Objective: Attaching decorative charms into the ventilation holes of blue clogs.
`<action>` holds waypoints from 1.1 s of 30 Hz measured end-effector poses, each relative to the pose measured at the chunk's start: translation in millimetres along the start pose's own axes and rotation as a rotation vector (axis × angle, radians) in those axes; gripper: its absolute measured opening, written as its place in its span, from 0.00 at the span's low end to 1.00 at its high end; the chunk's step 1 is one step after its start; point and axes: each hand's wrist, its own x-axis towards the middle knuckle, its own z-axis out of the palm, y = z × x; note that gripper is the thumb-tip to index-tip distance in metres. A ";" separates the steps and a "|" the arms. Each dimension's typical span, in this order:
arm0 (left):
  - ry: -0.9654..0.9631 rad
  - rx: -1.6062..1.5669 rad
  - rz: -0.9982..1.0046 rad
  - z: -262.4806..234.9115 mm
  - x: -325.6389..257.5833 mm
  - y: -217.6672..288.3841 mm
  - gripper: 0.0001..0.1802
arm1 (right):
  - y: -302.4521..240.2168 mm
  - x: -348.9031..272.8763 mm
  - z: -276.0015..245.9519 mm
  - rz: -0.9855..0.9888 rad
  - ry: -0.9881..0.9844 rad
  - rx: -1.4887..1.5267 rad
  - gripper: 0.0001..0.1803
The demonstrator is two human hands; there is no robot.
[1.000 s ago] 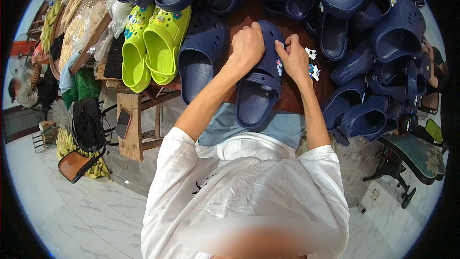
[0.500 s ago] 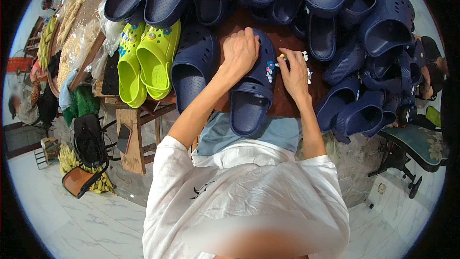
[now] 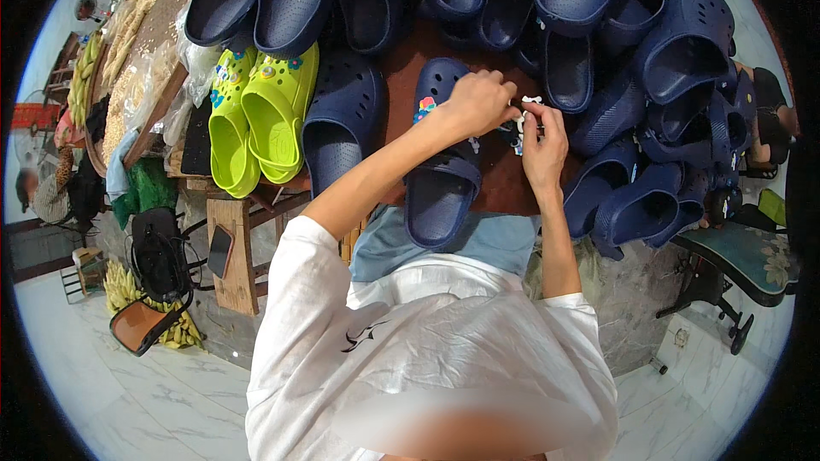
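A navy clog (image 3: 440, 179) lies toe-away on the brown tabletop (image 3: 401, 111) in front of me, with a colourful charm (image 3: 425, 108) stuck on its toe. My left hand (image 3: 477, 104) hovers over the clog's right edge, fingers curled. It meets my right hand (image 3: 543, 147) just beside the clog. Between the fingertips of both hands are small white and blue charms (image 3: 521, 122). A second navy clog (image 3: 342, 124) lies to the left of the first.
A lime green pair of clogs (image 3: 260, 115) with charms sits at the left. Piles of navy clogs (image 3: 675, 77) fill the back and right. Below the table's left end are a black backpack (image 3: 160, 258), bananas (image 3: 175, 335) and a phone (image 3: 220, 250). A green-seated chair (image 3: 743, 256) stands at the right.
My left hand has lifted off the top of the clog and moved right to join my right hand over the charms. The charm on the clog's toe is now uncovered.
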 end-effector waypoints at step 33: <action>0.146 -0.249 -0.436 -48.5 -101.2 -20.0 0.07 | -27.7 50.5 71.3 -0.306 -0.620 0.116 0.15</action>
